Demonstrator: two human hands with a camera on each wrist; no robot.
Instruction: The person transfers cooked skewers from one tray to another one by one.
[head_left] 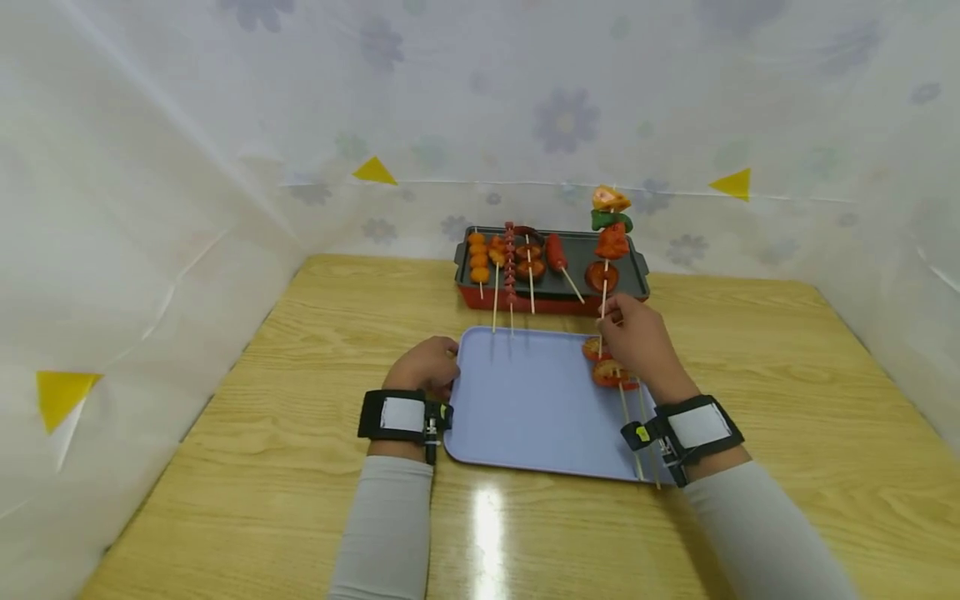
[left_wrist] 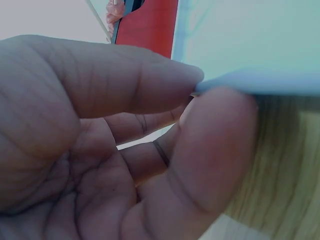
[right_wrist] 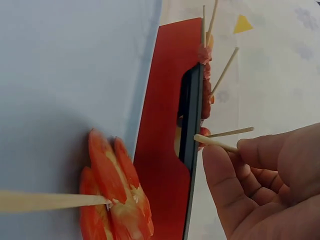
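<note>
The left hand (head_left: 426,364) pinched the left edge of the tray (head_left: 525,400), while the right hand (head_left: 637,337) pinched a mixed skewer (head_left: 612,242) at the right end of the far grill (head_left: 555,306); red skewers (head_left: 611,375) lay on the tray's right side.

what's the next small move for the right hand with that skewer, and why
Probably lower the skewer onto the grill, right of the red sausage: the right hand holds its stick with the food up at that end, bare surface shows there, and the other skewers lie further left.
</note>
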